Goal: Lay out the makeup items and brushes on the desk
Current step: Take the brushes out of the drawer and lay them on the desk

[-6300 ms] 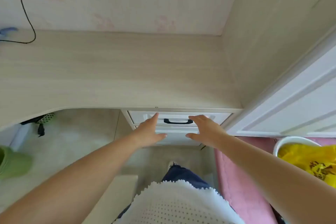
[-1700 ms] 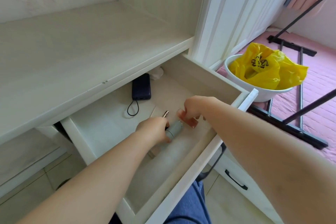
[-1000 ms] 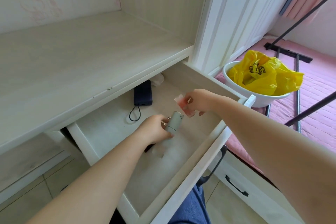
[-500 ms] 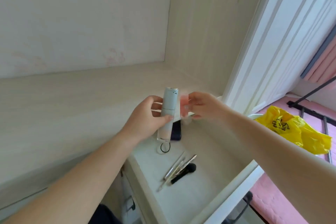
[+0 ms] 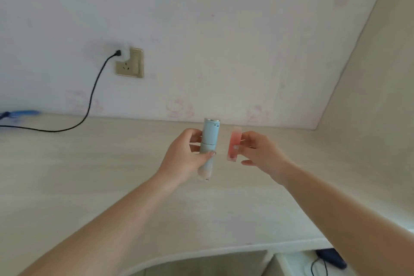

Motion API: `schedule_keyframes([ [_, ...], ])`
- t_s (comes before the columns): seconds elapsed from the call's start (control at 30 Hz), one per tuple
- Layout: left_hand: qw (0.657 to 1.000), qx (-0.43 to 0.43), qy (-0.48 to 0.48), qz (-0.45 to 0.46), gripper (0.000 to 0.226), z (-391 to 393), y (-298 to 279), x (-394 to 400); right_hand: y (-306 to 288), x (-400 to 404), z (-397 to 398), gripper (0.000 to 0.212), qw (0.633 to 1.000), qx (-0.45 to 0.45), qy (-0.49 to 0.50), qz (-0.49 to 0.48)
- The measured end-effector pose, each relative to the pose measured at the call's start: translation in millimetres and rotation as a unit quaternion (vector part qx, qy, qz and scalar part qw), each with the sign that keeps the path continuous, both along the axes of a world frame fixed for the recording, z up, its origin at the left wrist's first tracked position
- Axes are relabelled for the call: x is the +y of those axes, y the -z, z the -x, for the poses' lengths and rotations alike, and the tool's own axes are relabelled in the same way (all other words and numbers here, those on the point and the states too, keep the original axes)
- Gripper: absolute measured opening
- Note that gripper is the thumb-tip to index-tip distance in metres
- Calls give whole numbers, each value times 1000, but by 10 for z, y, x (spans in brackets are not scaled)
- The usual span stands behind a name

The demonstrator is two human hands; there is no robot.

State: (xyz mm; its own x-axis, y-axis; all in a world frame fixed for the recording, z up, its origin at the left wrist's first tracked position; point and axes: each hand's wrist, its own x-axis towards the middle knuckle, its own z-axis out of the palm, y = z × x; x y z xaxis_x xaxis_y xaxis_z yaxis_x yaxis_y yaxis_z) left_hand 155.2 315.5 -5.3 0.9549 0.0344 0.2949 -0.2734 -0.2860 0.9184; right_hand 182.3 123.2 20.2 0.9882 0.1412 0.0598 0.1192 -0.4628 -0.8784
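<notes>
Above the pale desk [image 5: 89, 175], a light-blue tube [image 5: 209, 139] stood upright in the left hand [image 5: 186, 161], with a small pink tube [image 5: 234, 145] just beside it in the right hand [image 5: 262, 157]. Each hand's fingers and thumb were curled round its own tube, the two hands near but apart. Behind, a black cable [image 5: 91, 96] ran from a wall socket [image 5: 130, 63] across the desk. A dark device [image 5: 331, 257] lay at lower right, partly hidden by the right forearm.
</notes>
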Motion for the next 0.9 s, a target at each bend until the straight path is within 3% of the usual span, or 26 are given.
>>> schedule_keyframes([
  [0.17,994,-11,-109,3,41,-325,93,790,135,893,-522,15,999,18,-44,-16],
  [0.37,986,-15,-167,-3,41,-715,183,1444,365,1610,-976,17,996,37,-86,-11],
  [0.9,980,-14,-196,7,44,-1026,420,1848,671,2021,-1414,24,992,51,-110,18],
])
